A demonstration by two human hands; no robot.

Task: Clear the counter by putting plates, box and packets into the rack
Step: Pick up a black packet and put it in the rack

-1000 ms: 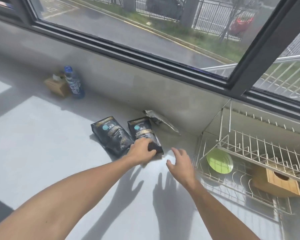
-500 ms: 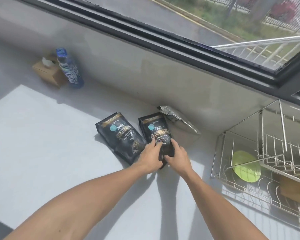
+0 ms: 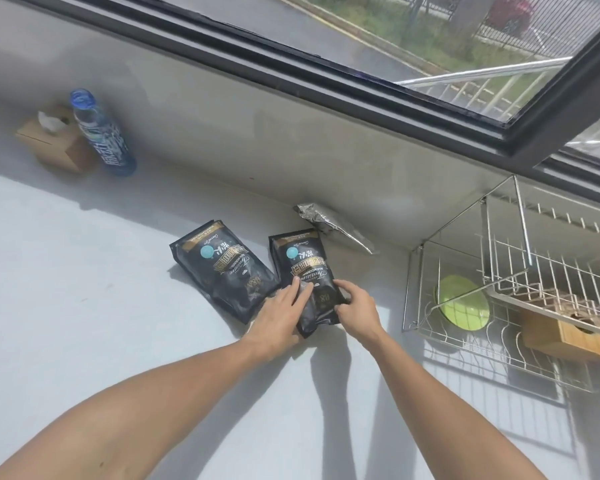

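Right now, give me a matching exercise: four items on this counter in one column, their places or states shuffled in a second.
1. right black packet
2. green plate
3. blue bottle
4. silver foil packet

a. propped in the rack's lower tier
b. beside the cardboard tissue box
c. against the wall, untouched
d. between both hands

Pairs: 1-d, 2-a, 3-b, 4-c

Two packets (image 3: 264,271) left of rack (image 3: 465,355), plate (image 3: 463,301) inside.

Both hands (image 3: 317,311) on right packet (image 3: 307,276) — counter (image 3: 84,289)
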